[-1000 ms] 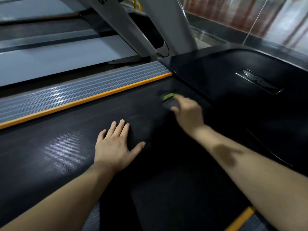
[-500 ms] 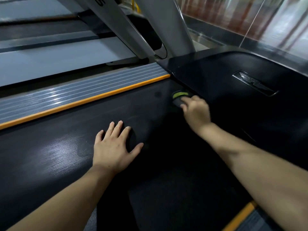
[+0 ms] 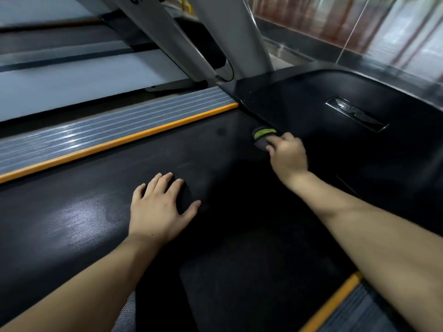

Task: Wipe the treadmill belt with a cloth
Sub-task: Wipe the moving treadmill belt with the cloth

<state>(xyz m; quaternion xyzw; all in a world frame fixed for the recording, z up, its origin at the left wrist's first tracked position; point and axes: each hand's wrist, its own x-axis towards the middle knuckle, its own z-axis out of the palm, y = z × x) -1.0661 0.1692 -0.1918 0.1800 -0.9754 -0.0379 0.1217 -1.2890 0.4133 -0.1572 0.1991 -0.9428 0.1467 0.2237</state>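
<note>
The black textured treadmill belt [image 3: 84, 212] fills the middle of the head view. My left hand [image 3: 158, 207] lies flat on it, palm down, fingers spread, holding nothing. My right hand [image 3: 286, 155] is farther ahead at the belt's front end, fingers closed on a small grey cloth with a green edge [image 3: 262, 137]. The cloth presses on the belt right where it meets the black motor cover [image 3: 335, 140]. Most of the cloth is hidden under my fingers.
A ribbed grey side rail [image 3: 107, 133] with an orange strip [image 3: 119, 142] runs along the belt's left. Another orange strip [image 3: 335, 303] shows at the lower right. Grey uprights [image 3: 235, 32] rise ahead; a glass wall [image 3: 359, 25] stands at the right.
My right hand has pushed the cloth forward and to the right along the belt, up to the motor cover's edge. The left hand has stayed flat in place.
</note>
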